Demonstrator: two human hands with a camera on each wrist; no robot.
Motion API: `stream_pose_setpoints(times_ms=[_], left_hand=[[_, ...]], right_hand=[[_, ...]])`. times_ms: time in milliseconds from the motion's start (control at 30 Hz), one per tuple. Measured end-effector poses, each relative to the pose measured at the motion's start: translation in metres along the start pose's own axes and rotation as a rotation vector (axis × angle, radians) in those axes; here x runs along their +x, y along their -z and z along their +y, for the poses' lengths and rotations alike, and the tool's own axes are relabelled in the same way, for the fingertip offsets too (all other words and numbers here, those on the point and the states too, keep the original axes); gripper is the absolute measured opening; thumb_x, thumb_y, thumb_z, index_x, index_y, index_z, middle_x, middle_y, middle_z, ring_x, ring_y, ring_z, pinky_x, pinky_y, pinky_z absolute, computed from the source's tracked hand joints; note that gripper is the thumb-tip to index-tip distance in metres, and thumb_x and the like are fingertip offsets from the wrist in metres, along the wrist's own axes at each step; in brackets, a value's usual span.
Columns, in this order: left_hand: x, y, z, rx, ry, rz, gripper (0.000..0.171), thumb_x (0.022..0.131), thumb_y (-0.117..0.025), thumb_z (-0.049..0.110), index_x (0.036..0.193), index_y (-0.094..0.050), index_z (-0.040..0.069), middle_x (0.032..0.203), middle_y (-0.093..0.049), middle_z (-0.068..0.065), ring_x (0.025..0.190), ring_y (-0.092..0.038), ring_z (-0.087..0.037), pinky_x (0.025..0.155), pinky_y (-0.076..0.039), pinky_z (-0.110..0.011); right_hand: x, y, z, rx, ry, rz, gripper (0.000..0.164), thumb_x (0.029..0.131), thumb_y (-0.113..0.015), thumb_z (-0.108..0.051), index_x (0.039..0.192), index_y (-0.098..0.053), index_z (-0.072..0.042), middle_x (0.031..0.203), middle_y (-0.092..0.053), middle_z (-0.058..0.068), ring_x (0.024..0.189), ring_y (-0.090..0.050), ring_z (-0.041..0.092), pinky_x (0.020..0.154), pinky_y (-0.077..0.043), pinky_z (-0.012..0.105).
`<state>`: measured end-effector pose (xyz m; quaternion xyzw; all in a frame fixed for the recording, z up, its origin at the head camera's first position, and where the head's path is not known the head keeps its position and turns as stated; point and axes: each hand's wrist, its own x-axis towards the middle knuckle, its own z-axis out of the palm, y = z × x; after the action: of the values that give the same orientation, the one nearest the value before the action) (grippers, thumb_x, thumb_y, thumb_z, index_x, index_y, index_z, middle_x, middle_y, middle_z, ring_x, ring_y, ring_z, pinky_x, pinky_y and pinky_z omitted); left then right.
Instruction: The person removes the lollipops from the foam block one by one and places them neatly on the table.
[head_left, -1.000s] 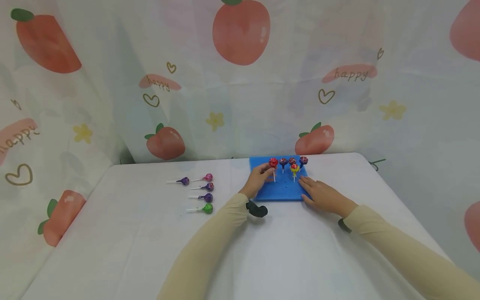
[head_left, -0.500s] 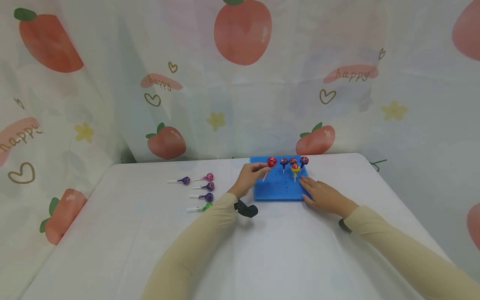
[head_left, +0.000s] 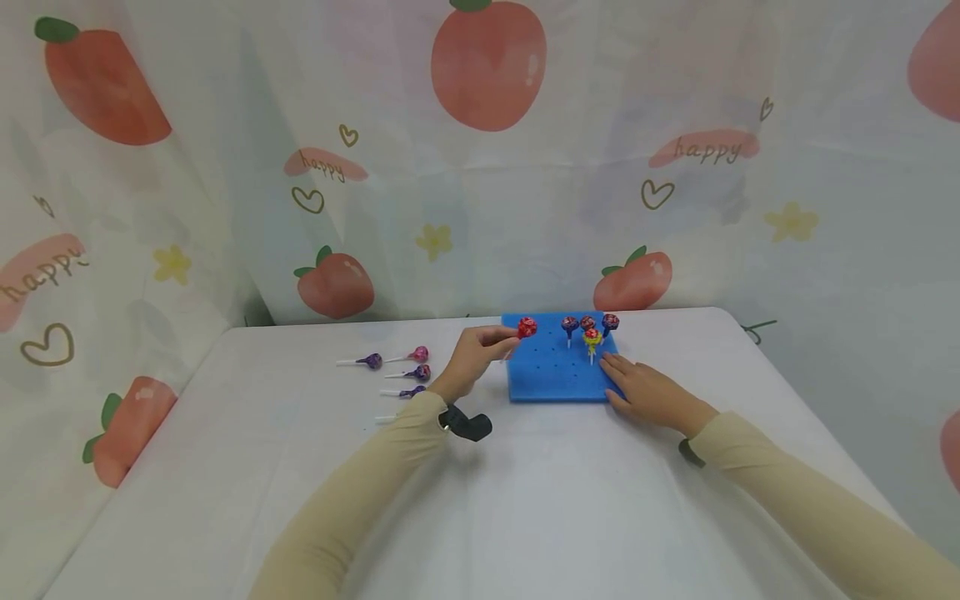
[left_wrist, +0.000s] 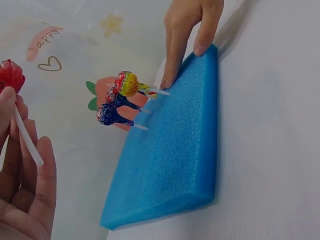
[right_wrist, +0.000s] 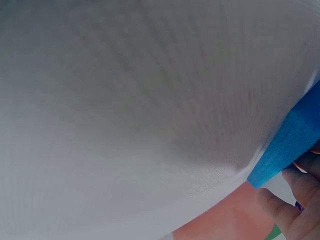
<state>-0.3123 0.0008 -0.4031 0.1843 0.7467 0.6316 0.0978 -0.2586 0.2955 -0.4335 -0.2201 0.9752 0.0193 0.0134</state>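
Observation:
My left hand (head_left: 472, 358) pinches a red-wrapped lollipop (head_left: 527, 327) between thumb and fingers, its white stick slanting down. In the left wrist view, the stick of that lollipop (left_wrist: 29, 139) is wholly out of the blue foam board (left_wrist: 165, 165). My right hand (head_left: 651, 395) rests on the right edge of the foam board (head_left: 543, 385), fingers extended on top and the thumb near the front corner. Several lollipops stand upright in the board's right part, among them a yellow-and-red lollipop (head_left: 592, 337) and a dark blue lollipop (head_left: 570, 324).
Left of the board, several lollipops lie on the white tablecloth (head_left: 555, 500), including a pink lollipop (head_left: 420, 354) and a purple lollipop (head_left: 373, 361). My left forearm partly covers the nearer ones. Small holes dot the board. A printed curtain (head_left: 480, 208) hangs behind the table.
My left hand has drawn the red lollipop up out of the foam board and carried it left to the board's left edge. The right hand has stayed on the board.

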Motion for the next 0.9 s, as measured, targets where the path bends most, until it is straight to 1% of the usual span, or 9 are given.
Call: stream_pose_setpoints(times_ms=[167, 300, 400, 533, 633, 733, 767, 867, 900], left_hand=[[-0.009, 0.009, 0.002, 0.002, 0.018, 0.001, 0.029, 0.092, -0.061, 0.02, 0.116, -0.065, 0.006, 0.114, -0.065, -0.016, 0.108, -0.061, -0.033, 0.092, -0.052, -0.03], [-0.018, 0.015, 0.004, -0.032, 0.019, 0.008, 0.028, 0.092, -0.06, 0.015, 0.117, -0.064, 0.002, 0.117, -0.063, -0.019, 0.112, -0.057, -0.037, 0.093, -0.051, -0.032], [-0.023, 0.021, 0.004, -0.047, 0.03, 0.028, 0.028, 0.092, -0.059, 0.014, 0.117, -0.064, 0.002, 0.117, -0.064, -0.017, 0.111, -0.058, -0.035, 0.094, -0.051, -0.032], [-0.029, 0.03, 0.001, -0.067, 0.052, 0.064, 0.027, 0.091, -0.06, 0.014, 0.116, -0.065, 0.003, 0.116, -0.065, -0.013, 0.106, -0.061, -0.025, 0.093, -0.052, -0.03], [-0.033, 0.039, -0.002, -0.069, 0.071, 0.088, 0.027, 0.091, -0.061, 0.015, 0.116, -0.065, 0.004, 0.118, -0.065, -0.012, 0.105, -0.061, -0.022, 0.094, -0.051, -0.03], [-0.037, 0.049, -0.004, -0.062, 0.09, 0.106, 0.028, 0.091, -0.061, 0.017, 0.116, -0.065, 0.006, 0.121, -0.064, -0.012, 0.112, -0.058, -0.028, 0.099, -0.048, -0.036], [-0.039, 0.053, -0.005, -0.059, 0.096, 0.114, 0.029, 0.091, -0.061, 0.018, 0.117, -0.065, 0.006, 0.121, -0.064, -0.012, 0.114, -0.057, -0.03, 0.102, -0.045, -0.042], [-0.043, 0.064, -0.007, -0.059, 0.114, 0.139, 0.029, 0.091, -0.062, 0.019, 0.117, -0.064, 0.005, 0.121, -0.063, -0.014, 0.118, -0.055, -0.036, 0.105, -0.041, -0.048], [-0.044, 0.068, -0.008, -0.054, 0.116, 0.148, 0.029, 0.091, -0.062, 0.019, 0.117, -0.064, 0.005, 0.121, -0.063, -0.014, 0.118, -0.055, -0.036, 0.105, -0.041, -0.048]], right_hand=[[0.0, -0.001, 0.001, -0.004, -0.005, -0.003, 0.06, 0.093, -0.053, -0.029, 0.138, -0.039, 0.008, 0.145, -0.037, 0.027, 0.133, -0.036, 0.043, 0.102, -0.038, 0.056], [0.0, 0.0, 0.0, -0.003, 0.002, 0.0, 0.059, 0.094, -0.052, -0.029, 0.138, -0.039, 0.008, 0.145, -0.037, 0.028, 0.133, -0.036, 0.043, 0.102, -0.038, 0.056], [-0.001, 0.001, -0.001, -0.001, 0.002, 0.004, 0.059, 0.094, -0.052, -0.029, 0.138, -0.039, 0.008, 0.145, -0.037, 0.028, 0.133, -0.036, 0.043, 0.103, -0.038, 0.056], [-0.001, 0.002, -0.001, -0.001, 0.003, 0.006, 0.059, 0.094, -0.052, -0.029, 0.137, -0.039, 0.009, 0.144, -0.037, 0.028, 0.133, -0.036, 0.043, 0.103, -0.038, 0.056], [-0.001, 0.001, -0.001, -0.007, 0.004, 0.002, 0.059, 0.094, -0.052, -0.029, 0.137, -0.039, 0.009, 0.144, -0.037, 0.028, 0.133, -0.037, 0.043, 0.103, -0.038, 0.056], [-0.001, 0.001, -0.001, -0.008, 0.005, 0.002, 0.059, 0.093, -0.053, -0.029, 0.137, -0.039, 0.008, 0.144, -0.038, 0.028, 0.133, -0.037, 0.043, 0.102, -0.039, 0.056], [-0.001, 0.001, -0.001, -0.008, 0.004, 0.002, 0.059, 0.093, -0.053, -0.029, 0.137, -0.039, 0.008, 0.144, -0.038, 0.028, 0.133, -0.037, 0.043, 0.102, -0.039, 0.056], [-0.001, 0.0, -0.001, -0.008, 0.004, 0.004, 0.059, 0.093, -0.053, -0.029, 0.137, -0.039, 0.008, 0.144, -0.038, 0.027, 0.133, -0.037, 0.043, 0.102, -0.039, 0.056], [-0.001, 0.0, -0.001, -0.009, 0.004, 0.005, 0.059, 0.093, -0.053, -0.029, 0.137, -0.039, 0.008, 0.144, -0.038, 0.027, 0.133, -0.037, 0.043, 0.102, -0.039, 0.056]])
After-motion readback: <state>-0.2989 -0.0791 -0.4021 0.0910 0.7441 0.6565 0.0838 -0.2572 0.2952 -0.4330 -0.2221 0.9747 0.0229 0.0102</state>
